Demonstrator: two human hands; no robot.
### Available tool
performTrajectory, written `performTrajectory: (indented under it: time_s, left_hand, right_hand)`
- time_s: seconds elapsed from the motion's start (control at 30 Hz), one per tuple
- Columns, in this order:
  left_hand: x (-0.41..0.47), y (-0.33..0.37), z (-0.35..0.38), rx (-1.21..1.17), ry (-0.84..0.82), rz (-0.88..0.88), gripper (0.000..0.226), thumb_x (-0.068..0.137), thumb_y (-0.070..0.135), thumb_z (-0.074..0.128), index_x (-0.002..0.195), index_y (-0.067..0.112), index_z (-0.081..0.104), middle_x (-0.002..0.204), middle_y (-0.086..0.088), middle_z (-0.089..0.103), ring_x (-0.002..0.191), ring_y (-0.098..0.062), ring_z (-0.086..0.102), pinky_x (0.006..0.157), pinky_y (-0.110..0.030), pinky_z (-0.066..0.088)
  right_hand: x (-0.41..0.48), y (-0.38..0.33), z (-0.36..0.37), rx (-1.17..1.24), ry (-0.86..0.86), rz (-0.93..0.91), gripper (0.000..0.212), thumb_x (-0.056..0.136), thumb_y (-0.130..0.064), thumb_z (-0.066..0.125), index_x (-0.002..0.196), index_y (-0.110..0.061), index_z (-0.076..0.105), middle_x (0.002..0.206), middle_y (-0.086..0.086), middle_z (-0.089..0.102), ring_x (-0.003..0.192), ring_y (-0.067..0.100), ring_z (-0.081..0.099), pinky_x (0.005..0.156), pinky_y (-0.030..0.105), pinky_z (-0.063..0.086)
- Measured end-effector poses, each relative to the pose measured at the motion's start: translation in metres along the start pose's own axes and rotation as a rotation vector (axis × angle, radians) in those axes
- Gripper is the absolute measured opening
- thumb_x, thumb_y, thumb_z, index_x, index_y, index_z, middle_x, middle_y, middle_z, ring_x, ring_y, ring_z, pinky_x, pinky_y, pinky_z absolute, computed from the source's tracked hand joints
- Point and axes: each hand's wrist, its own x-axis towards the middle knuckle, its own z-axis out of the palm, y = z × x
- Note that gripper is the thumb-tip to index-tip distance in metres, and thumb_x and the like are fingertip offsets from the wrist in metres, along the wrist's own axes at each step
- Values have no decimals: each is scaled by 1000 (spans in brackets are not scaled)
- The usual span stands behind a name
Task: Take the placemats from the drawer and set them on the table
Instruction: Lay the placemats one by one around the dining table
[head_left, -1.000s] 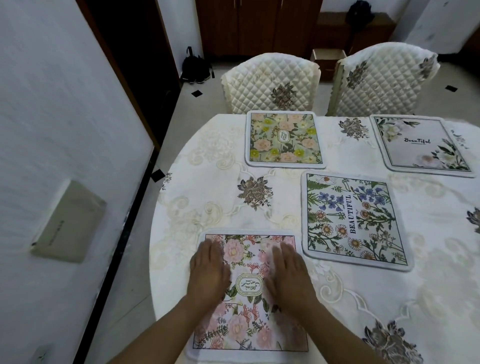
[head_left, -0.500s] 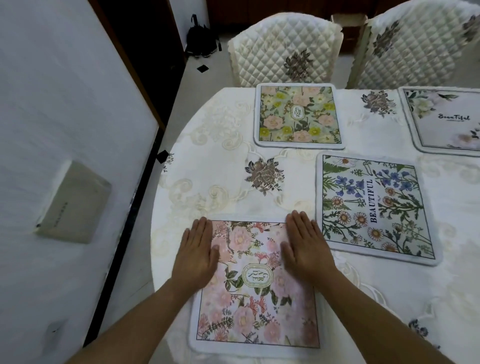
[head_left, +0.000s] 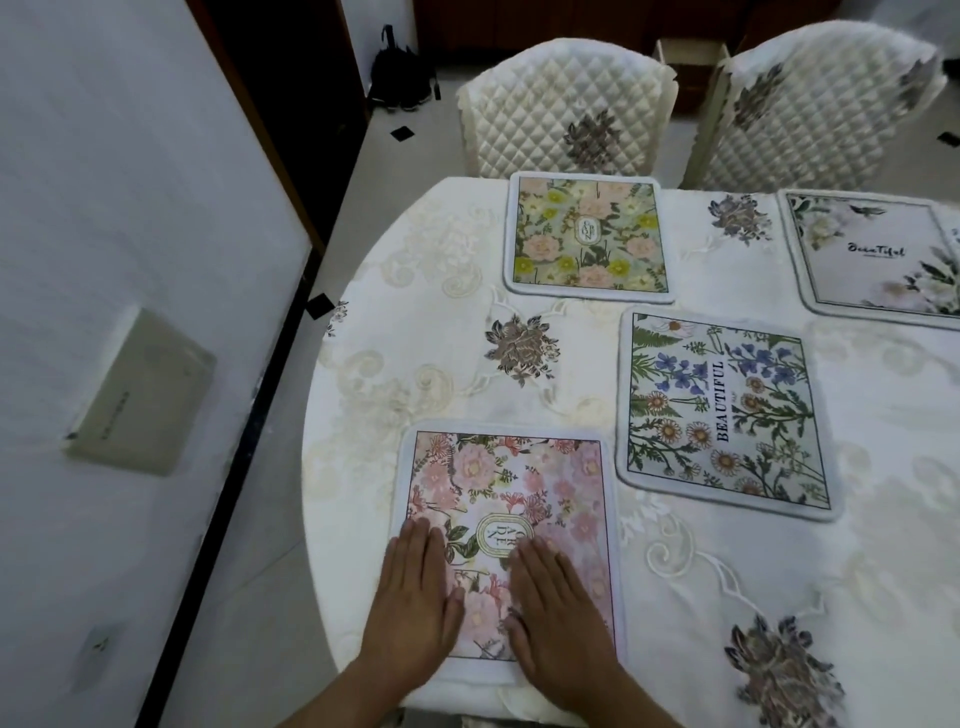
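Observation:
A pink floral placemat (head_left: 511, 488) lies flat at the near left of the round table (head_left: 415, 364). My left hand (head_left: 415, 603) and my right hand (head_left: 558, 608) rest palm down on its near half, fingers together, holding nothing. A mat with blue and white flowers and the word BEAUTIFUL (head_left: 722, 410) lies to the right. A green and yellow floral placemat (head_left: 587, 239) sits at the far edge. A pale placemat with white flowers (head_left: 878, 254) is at the far right, cut off by the frame. The drawer is out of view.
A cream embroidered cloth covers the table. Two quilted chairs (head_left: 566, 104) (head_left: 821, 98) stand at the far side. A white wall (head_left: 130, 260) with a beige box (head_left: 140, 395) runs close on the left. A black bag (head_left: 397, 78) lies on the floor.
My hands slid back along the pink placemat, from its far half to its near edge. The mat lies flat in the same spot.

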Motion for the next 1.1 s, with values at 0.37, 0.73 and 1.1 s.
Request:
performTrajectory:
  time_s: [0.37,0.73,1.1]
  left_hand:
    - [-12,-29,-4,-93,58,-27,61,95,30,23,148,0,22,156,-20,24,147,-28,13,119,-45,14]
    - [15,-1,-20,60,16,-95,56,80,22,35,122,-12,51,127,-35,49,122,-53,42,108,-58,36]
    - [158,148,-49,-212,77,-40,19,93,23,50,106,10,54,97,-10,57,91,-29,56,70,-38,46]
  right_hand:
    - [-31,58,-16,52,14,170,70,97,-46,34,155,-13,15,163,5,16,151,23,11,121,43,13]
    - [-24,67,-56,-45,25,118,50,86,-34,54,130,-11,56,135,8,58,130,28,51,108,53,41]
    - [-46,240,-145,299,410,823,9,82,-9,62,86,-6,55,82,14,54,79,32,55,66,38,47]
